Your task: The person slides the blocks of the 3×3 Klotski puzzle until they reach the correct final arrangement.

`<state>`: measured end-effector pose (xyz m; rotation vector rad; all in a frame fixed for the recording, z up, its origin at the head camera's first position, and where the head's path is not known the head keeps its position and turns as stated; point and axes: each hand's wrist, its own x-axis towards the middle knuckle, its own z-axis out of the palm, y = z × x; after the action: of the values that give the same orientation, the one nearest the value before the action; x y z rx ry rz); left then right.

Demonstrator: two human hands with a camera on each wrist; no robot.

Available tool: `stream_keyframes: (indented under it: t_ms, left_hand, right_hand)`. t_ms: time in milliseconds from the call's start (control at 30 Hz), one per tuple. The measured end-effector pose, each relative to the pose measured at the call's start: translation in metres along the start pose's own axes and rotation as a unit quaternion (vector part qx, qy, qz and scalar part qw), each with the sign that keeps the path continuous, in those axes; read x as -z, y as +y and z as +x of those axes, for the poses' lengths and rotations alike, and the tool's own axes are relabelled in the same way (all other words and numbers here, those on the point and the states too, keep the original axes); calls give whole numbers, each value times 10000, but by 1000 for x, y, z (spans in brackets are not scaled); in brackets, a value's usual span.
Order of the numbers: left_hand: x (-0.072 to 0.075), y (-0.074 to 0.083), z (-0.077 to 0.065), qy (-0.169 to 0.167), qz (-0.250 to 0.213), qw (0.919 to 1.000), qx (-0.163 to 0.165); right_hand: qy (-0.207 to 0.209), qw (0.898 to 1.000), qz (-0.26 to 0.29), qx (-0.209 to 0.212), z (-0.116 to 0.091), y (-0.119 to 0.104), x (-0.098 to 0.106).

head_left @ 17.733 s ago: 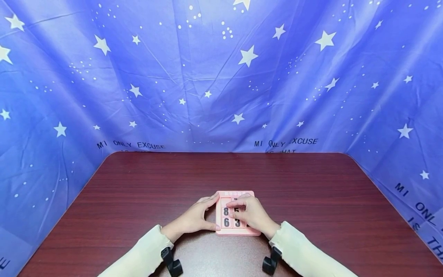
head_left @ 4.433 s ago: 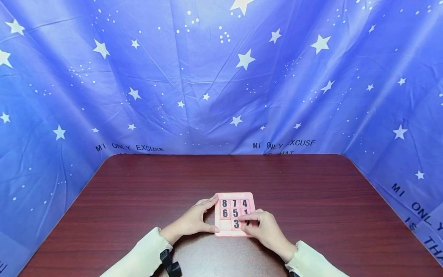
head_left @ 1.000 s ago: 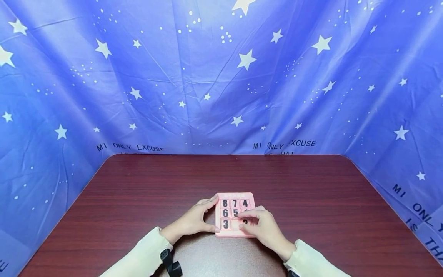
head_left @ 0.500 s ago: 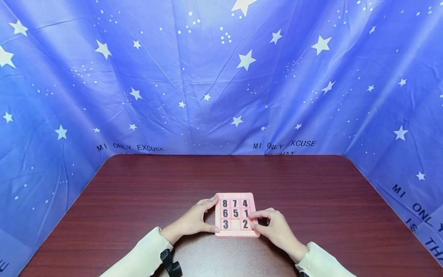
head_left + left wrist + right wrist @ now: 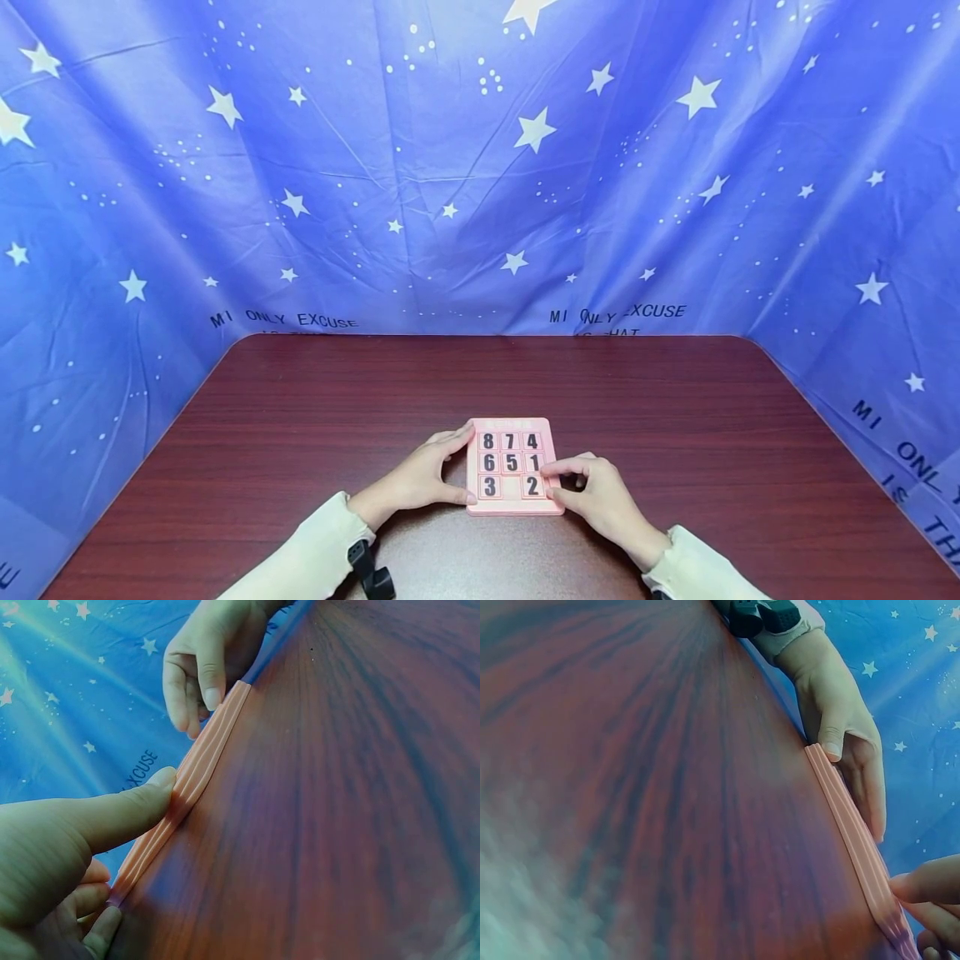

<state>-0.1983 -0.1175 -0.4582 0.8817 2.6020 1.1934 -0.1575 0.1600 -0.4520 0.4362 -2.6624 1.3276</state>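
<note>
A pink sliding number puzzle (image 5: 512, 508) lies flat on the table, in front of the person. Its rows read 8 7 4, then 6 5 1, then 3, a bare slot (image 5: 511, 486) and 2. My left hand (image 5: 416, 475) grips the frame's left side, fingers at the far corner and thumb at the near one. In the left wrist view that thumb (image 5: 142, 806) presses on the puzzle's layered edge (image 5: 191, 784). At the right side, my right hand (image 5: 600, 496) rests its index fingertip beside the 1 tile (image 5: 534, 462) and its thumb beside the 2 tile (image 5: 532, 485).
The dark red wooden table (image 5: 337, 400) spreads around the puzzle. A blue curtain (image 5: 465, 167) with white stars hangs behind it and along both sides. A black wrist camera (image 5: 369, 568) is strapped at the left sleeve.
The 3 tile has slid left along the bottom row, leaving the middle slot bare; before that, several tiles changed places. My right hand has drawn back rightward, uncovering the 1 and 2.
</note>
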Motion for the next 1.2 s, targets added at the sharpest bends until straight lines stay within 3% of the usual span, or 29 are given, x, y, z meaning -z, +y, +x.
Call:
stream_keyframes:
  t_ms: [333, 467, 1200]
  left_hand:
    - [-1, -1, 0, 1, -19, 10000, -19]
    - [-2, -1, 0, -27, -47, 10000, -3]
    - [0, 1, 0, 21, 34, 10000, -46]
  right_hand:
    - [-81, 9989, 359, 306, -2, 7, 0]
    - [-123, 9983, 508, 243, -3, 9, 0]
    - [166, 9998, 92, 40, -3, 4, -12]
